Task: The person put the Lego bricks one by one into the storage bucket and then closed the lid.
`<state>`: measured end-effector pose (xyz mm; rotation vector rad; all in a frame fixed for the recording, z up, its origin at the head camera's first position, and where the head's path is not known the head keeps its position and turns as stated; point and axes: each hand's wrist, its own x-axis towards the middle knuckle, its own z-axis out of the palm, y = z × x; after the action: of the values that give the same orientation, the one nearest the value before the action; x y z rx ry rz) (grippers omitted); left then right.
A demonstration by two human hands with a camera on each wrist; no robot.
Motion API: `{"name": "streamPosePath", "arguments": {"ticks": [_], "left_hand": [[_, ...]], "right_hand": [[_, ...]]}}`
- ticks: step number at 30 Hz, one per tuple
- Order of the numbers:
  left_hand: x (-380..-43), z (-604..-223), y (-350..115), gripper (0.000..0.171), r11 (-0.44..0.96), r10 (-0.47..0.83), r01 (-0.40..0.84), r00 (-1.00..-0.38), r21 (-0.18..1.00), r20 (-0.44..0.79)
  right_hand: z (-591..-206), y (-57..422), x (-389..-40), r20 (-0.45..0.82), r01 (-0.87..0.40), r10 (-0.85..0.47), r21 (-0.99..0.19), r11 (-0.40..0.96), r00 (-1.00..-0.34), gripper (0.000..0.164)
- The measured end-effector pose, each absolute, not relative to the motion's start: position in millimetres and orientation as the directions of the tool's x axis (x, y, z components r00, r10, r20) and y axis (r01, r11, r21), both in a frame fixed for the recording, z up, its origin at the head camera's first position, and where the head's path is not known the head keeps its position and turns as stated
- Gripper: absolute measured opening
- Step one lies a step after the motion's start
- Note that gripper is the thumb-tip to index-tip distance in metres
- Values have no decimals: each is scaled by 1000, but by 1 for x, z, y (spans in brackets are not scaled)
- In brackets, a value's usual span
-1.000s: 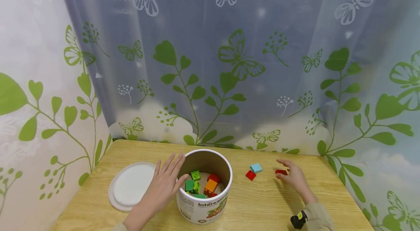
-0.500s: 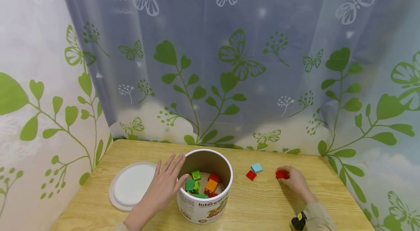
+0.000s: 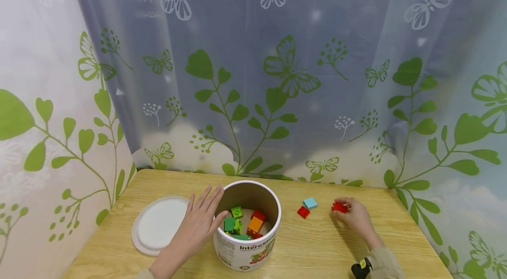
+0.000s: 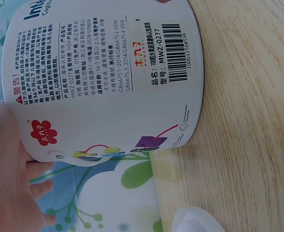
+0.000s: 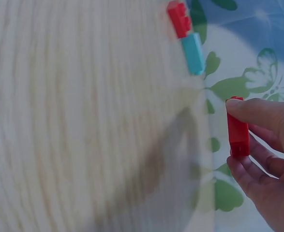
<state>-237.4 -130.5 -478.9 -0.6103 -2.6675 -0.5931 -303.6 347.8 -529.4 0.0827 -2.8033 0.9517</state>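
Observation:
Between thumb and fingers, my right hand [image 3: 357,218] pinches a red toy brick [image 3: 339,207] over the right part of the table. The right wrist view shows this red brick edge-on, the thumb on one end and fingertips at the other. My left hand [image 3: 197,225] lies with straight fingers against the left rim of a white round bucket [image 3: 246,258]. Inside the bucket are several toy bricks, among them an orange brick [image 3: 255,225] and a dark green brick [image 3: 229,225]. A light blue brick [image 3: 310,203] and a smaller red brick [image 3: 303,212] sit together between the bucket and my right hand.
A white round lid [image 3: 160,224] lies flat on the wooden table [image 3: 301,248], left of the bucket and partly behind my left forearm. A curtain [image 3: 253,94] with leaves and butterflies hangs along the table's back edge.
My right fingers have closed on the red brick, and its studs have turned in their grip. The left hand, bucket and other bricks have stayed in place.

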Motion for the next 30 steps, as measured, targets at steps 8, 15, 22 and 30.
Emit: {"name": "streamPosePath", "arguments": {"ticks": [8, 15, 22, 30], "left_hand": [[-238, -479, -130, 63, 826, 327, 466, -854, 316, 405], [-237, -479, -130, 63, 827, 324, 464, -854, 317, 406], [-237, -480, -129, 63, 828, 322, 464, -853, 315, 411], [-238, -480, -130, 65, 829, 327, 462, -857, 315, 398]], "right_hand": [[-514, 337, -299, 270, -154, 10, -580, 800, -963, 38], [-497, 326, -294, 317, -192, 5, -588, 786, -948, 38], [-477, 312, -291, 383, -271, -41, -569, 777, -923, 40], [-451, 291, -283, 401, -295, -60, -557, 776, -914, 37]]}}
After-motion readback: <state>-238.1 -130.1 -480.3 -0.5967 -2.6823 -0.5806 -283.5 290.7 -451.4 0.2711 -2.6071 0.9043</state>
